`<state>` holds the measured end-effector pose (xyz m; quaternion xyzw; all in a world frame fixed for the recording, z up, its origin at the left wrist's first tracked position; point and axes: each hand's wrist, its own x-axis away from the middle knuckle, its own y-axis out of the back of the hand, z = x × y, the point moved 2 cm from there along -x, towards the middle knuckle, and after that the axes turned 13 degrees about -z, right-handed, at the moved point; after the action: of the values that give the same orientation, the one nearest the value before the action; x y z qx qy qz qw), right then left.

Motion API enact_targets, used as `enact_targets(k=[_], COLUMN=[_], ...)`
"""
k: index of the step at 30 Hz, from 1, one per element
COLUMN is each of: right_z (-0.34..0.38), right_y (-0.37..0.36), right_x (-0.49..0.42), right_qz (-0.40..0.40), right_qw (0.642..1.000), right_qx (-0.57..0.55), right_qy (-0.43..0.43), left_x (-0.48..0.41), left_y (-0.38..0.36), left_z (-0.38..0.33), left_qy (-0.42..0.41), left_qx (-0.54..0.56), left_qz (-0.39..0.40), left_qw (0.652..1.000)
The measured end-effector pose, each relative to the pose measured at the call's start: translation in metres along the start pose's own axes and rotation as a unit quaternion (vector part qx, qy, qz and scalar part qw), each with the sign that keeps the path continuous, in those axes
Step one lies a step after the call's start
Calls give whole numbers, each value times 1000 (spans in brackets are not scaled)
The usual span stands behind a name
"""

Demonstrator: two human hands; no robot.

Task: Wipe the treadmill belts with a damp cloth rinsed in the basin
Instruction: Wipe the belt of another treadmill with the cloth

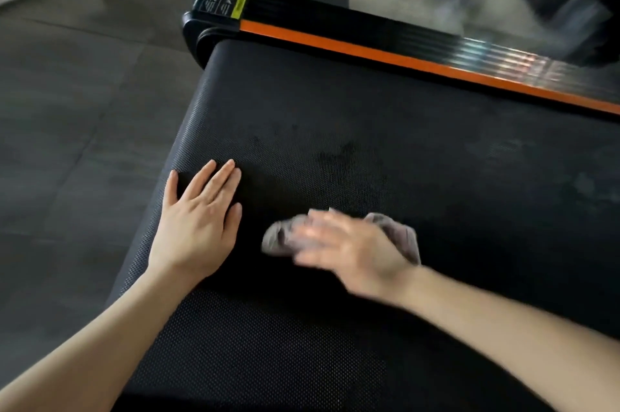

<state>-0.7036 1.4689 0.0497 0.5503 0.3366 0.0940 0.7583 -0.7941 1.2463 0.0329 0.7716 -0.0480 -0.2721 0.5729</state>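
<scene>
The treadmill belt is a black, dimpled surface that fills the frame from the centre to the 6 o'clock edge. Darker patches show on it just above the frame centre.

The left hand lies palm-down on the belt at 8 o'clock from the frame centre, close to the belt's left edge. Its fingers are straight and held together, with the thumb spread to the side. It holds nothing.

The cloth is a grey, crumpled piece lying on the belt at 5 o'clock from the frame centre, at 3 o'clock from the left hand and apart from it. The right hand rests on top of the cloth, and cloth shows on both sides of it. Motion blur covers this hand, so it cannot be told whether its fingers press flat or pinch the fabric.

A black side rail with an orange stripe borders the belt from 11 o'clock to 3 o'clock. A yellow label sits on the rail's 11 o'clock end. Dark floor tiles lie at 9 o'clock.
</scene>
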Motion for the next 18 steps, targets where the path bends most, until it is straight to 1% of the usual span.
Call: enact_targets(k=[1, 2, 3, 4, 5, 6, 7, 9, 11, 13, 14, 15, 16, 17, 18], right_z=[-26, -55, -81, -101, -109, -105, -92, -42, 25, 77, 88, 87, 76, 60, 43], right_y=[1, 1, 3, 3, 2, -1, -5, -10, -8, 2, 10, 18, 25, 33, 42], right_x=[-17, -38, -59, -75, -86, -91, -90, -66, -22, 26, 48, 66, 82, 96, 107], right_qz=[-26, -62, -89, -97, -101, -103, -106, -114, -73, -25, -16, -5, 3, 7, -3], right_qw=[999, 990, 971, 947, 930, 929, 937, 967, 988, 995, 996, 997, 997, 995, 990], right_qx=[11, 26, 44, 59, 71, 75, 68, 52, 8, -40, -45, -46, -43, -36, -18], right_qy=[-47, -123, -216, -299, -346, -348, -326, -224, -139, -91, -71, -57, -60, -91, -141], left_x=[0, -1, 0, 0, 0, 0, 0, 0, -1, -1, 0, 0, 1, 1, 2], left_y=[0, -1, -1, -1, -1, -1, -1, -1, -1, 0, 1, 1, 3, 3, 3], left_z=[0, 0, 0, 0, 0, 0, 0, 1, 1, 1, 1, 1, 1, 1, 1], left_qy=[0, 1, 3, 3, 4, 3, 1, 3, 5, 4, 4, 2, 1, 3, 6], left_qx=[-1, -1, -1, -1, 0, 0, 3, 6, 8, 13, 17, 22, 26, 28, 29], left_qz=[-2, -2, 0, 0, -2, -5, -5, -2, 3, 7, 6, 3, 1, 0, 4], left_qw=[1000, 1000, 1000, 1000, 1000, 1000, 1000, 1000, 1000, 1000, 1000, 1000, 1000, 1000, 1000])
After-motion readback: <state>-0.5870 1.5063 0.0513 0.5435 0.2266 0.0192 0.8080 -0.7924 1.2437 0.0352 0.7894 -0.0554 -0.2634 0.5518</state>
